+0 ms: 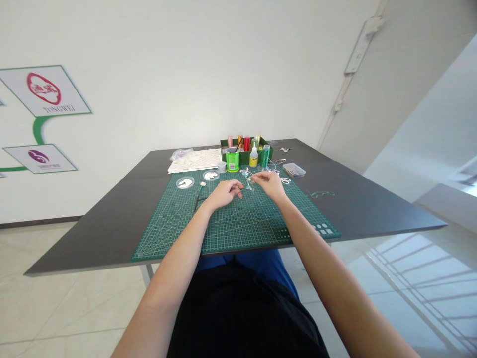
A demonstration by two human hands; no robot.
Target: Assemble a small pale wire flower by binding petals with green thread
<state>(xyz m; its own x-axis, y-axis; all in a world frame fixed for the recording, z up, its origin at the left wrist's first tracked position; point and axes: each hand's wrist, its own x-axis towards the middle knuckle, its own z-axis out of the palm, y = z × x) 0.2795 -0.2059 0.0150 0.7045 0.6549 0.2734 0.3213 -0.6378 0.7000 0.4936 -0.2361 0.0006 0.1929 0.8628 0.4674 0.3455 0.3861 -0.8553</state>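
Clear plastic piece [249,187] between two hands, small and easy to lose

Across the middle of the frame spreads the dark table [357,196]. On it lies the green cutting mat [242,233], its grid busy enough that a see-through scrap dropped there could be hard to spot.

Behind the mat, upper centre, stands the green box [244,158], crowded with spools; in front of it are the green tin [232,161] and the glue bottle [254,157]. A forward sweep of either wrist could tip the tall bottle.

Near the centre, the right hand [271,185] brings thumb and forefinger together in a narrow pinch, beside pale bits; whether anything sits in it I cannot tell. The left hand [225,194] curls its fingers just left of the plastic, and its hold cannot be told either. A loose pinch could let something so light slip.

Left of centre, two shallow dishes [178,185] hold white pieces, which a trailing sleeve or elbow might scatter. Close by lies the white-tipped stem [202,186]; the left forearm, swung outward, could roll or bend it.
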